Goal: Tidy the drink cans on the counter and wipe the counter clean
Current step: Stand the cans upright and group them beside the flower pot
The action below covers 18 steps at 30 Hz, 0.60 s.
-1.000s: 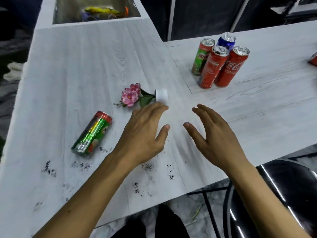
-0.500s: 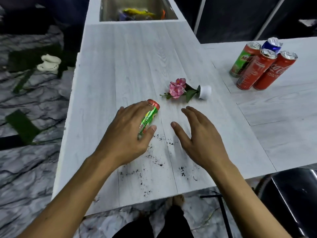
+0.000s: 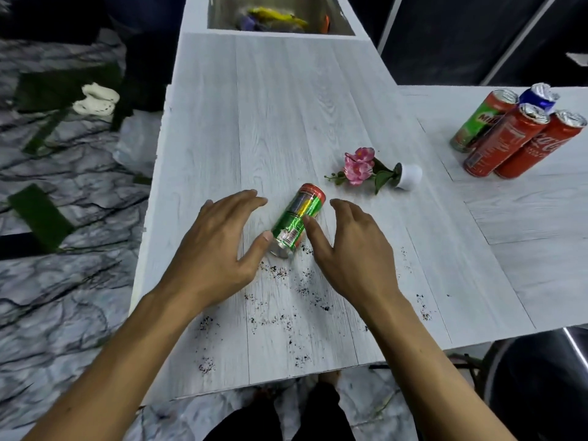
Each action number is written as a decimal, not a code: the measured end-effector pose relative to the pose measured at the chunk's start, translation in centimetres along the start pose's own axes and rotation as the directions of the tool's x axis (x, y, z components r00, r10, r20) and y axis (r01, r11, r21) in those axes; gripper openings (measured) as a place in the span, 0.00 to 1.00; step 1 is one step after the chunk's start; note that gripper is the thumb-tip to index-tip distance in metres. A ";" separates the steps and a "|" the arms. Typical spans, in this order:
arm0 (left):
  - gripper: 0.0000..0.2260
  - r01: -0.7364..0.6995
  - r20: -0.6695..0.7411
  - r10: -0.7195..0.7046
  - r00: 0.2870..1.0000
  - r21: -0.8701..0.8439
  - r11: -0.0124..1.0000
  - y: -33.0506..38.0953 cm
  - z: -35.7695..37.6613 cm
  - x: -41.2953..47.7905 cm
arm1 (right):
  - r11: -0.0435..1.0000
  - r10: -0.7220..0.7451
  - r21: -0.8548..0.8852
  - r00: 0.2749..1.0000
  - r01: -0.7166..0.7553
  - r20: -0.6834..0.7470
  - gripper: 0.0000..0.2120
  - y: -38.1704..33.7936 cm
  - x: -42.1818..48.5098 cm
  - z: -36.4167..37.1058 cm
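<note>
A green can with a red top (image 3: pixel 297 222) lies on its side on the white wood-grain counter (image 3: pixel 286 106). My left hand (image 3: pixel 219 249) is spread just left of it, thumb tip touching the can's near end. My right hand (image 3: pixel 346 249) is spread on its right, thumb lying against the can's side. Neither hand wraps the can. Several upright cans stand together at the far right: a green Milo can (image 3: pixel 477 122), a blue can (image 3: pixel 537 98) and two red cans (image 3: pixel 502 141) (image 3: pixel 541 144). Dark crumbs (image 3: pixel 286 300) speckle the counter near its front edge.
A small white pot with pink artificial flowers (image 3: pixel 378 171) lies tipped over beyond the can. A sunken bin (image 3: pixel 280 17) holding colourful items sits at the counter's far end. The counter's left edge drops to a marbled floor; a dark round stool (image 3: pixel 541 377) is at lower right.
The view swung left. My left hand, which covered the lying can half a second ago, has slid off to its left side, and my right hand has come in against its right side.
</note>
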<state>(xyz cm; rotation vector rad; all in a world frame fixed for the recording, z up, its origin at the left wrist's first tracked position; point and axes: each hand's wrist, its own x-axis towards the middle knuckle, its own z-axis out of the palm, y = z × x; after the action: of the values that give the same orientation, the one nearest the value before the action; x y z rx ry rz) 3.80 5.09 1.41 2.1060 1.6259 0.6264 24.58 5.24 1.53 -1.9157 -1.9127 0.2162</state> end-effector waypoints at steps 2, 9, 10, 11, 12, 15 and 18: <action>0.24 0.005 0.004 -0.005 1.000 -0.004 1.000 -0.7 0.1 0.1 | 0.998 0.059 -0.014 0.998 -0.059 0.009 0.26 -0.4 0.4 0.4; 0.24 0.009 0.005 -0.009 1.000 -0.079 0.997 -2.6 0.7 0.8 | 0.945 0.293 0.118 0.950 -0.304 0.104 0.36 -0.5 2.1 1.5; 0.24 0.009 0.007 -0.009 1.000 -0.085 0.996 -2.9 0.8 0.9 | 0.935 0.317 0.124 0.940 -0.332 0.126 0.37 -0.5 2.4 1.6; 0.24 0.010 0.009 -0.009 1.000 -0.085 0.996 -3.2 1.0 0.9 | 0.925 0.340 0.125 0.929 -0.359 0.146 0.37 -0.6 2.6 1.8; 0.24 0.011 0.014 -0.010 1.000 -0.077 0.997 -3.5 1.2 0.9 | 0.916 0.362 0.122 0.918 -0.382 0.163 0.37 -0.7 2.9 2.0; 0.26 0.011 0.040 -0.010 0.999 -0.037 0.999 -4.2 1.7 0.9 | 0.893 0.413 0.102 0.889 -0.438 0.199 0.33 -0.9 3.5 2.6; 0.27 -0.011 0.056 0.011 0.998 -0.003 1.000 -4.9 2.0 0.8 | 0.876 0.443 0.113 0.874 -0.469 0.199 0.34 -1.0 3.9 3.2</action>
<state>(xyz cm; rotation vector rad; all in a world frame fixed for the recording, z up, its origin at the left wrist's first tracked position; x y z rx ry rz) 1.28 6.97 -2.91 2.1130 1.5832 0.5678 22.59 9.66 -0.22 -2.2710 -1.4475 0.6693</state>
